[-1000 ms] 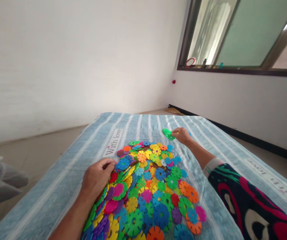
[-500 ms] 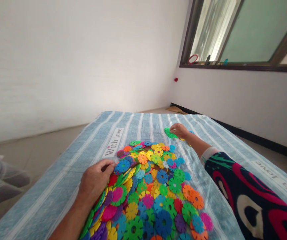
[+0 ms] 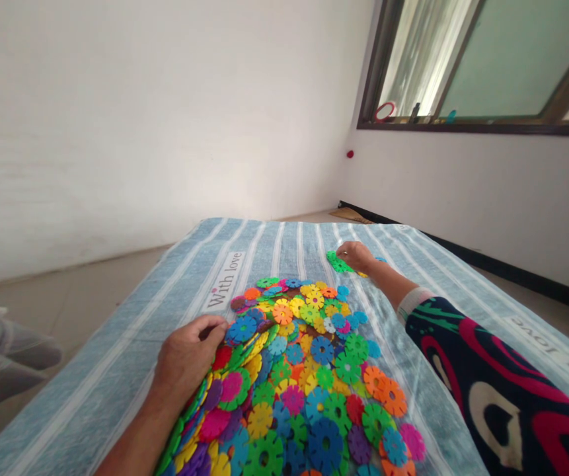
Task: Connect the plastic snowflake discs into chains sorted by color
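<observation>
A big heap of colourful notched plastic discs (image 3: 294, 370), flower-like building pieces, covers the near middle of the cloth. At its left edge rests my left hand (image 3: 189, 354), fingers curled and thumb against the forefinger, right beside a blue disc (image 3: 242, 326). What lies between those fingertips, if anything, is hidden. Farther off, past the heap, my right hand (image 3: 357, 256) is closed in a pinch over a small group of green discs (image 3: 338, 263). Its fingertips touch or nearly touch them; whether a disc is held cannot be made out. Yellow and blue pieces peek out around that wrist.
A blue-and-white striped cloth (image 3: 165, 291) with "With love" lettering covers the table. Walls stand behind and to the right, with a window (image 3: 492, 59) whose sill carries a red-rimmed mirror (image 3: 385, 111). Pale translucent fabric (image 3: 6, 357) is at the left.
Both hands keep nearly the same place and grip. The view has shifted very slightly; the heap looks unchanged.
</observation>
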The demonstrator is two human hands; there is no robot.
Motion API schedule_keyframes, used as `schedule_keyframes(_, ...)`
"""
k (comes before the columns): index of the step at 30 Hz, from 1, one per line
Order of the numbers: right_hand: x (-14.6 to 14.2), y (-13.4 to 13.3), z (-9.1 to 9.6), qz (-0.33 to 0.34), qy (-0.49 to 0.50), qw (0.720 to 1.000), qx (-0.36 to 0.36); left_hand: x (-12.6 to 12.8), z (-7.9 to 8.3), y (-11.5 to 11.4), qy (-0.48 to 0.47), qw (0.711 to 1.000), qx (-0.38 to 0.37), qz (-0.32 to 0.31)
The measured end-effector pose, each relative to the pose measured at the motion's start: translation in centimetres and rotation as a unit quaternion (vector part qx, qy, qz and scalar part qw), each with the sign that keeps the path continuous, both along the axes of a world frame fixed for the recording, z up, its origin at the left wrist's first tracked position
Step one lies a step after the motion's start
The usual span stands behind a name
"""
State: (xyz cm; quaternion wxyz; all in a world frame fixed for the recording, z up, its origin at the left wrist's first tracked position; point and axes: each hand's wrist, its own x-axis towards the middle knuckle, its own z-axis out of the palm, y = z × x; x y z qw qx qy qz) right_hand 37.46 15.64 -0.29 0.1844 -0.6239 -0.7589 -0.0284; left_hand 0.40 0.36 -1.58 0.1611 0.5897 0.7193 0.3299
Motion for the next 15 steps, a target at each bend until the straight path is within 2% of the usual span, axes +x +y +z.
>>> schedule_keyframes(6, 0.8, -1.6, 0.0, -0.029, -0.015, 0.999, -0.006, 0.0, 0.0, 0.0, -0.003, 1.0, 0.006, -0.004)
schedule_keyframes(15, 0.9, -3.1, -1.6, -0.023, -0.049, 0.998, -0.013, 0.0, 0.2, -0.1, -0.002, 1.0, 0.001, -0.009)
